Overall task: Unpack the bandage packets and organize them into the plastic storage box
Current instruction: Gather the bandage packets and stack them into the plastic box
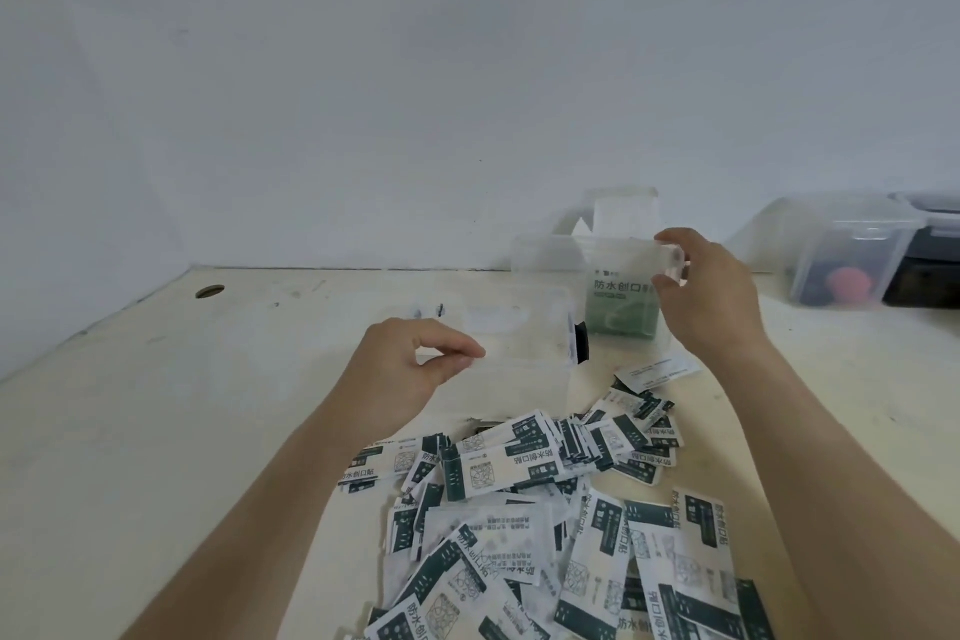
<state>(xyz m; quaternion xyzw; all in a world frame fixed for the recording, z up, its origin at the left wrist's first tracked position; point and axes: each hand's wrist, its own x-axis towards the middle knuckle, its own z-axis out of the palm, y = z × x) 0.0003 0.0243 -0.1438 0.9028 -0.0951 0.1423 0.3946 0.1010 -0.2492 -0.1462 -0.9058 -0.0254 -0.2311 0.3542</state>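
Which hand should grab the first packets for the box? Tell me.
Probably the left hand: it looks empty, pinching the rim of the clear box just beyond the packets. The right hand is farther back, busy on the lid.

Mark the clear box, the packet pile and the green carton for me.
clear box (519,369): head view, front wall.
packet pile (524,525): head view, middle of the heap.
green carton (618,301): head view, printed front face.
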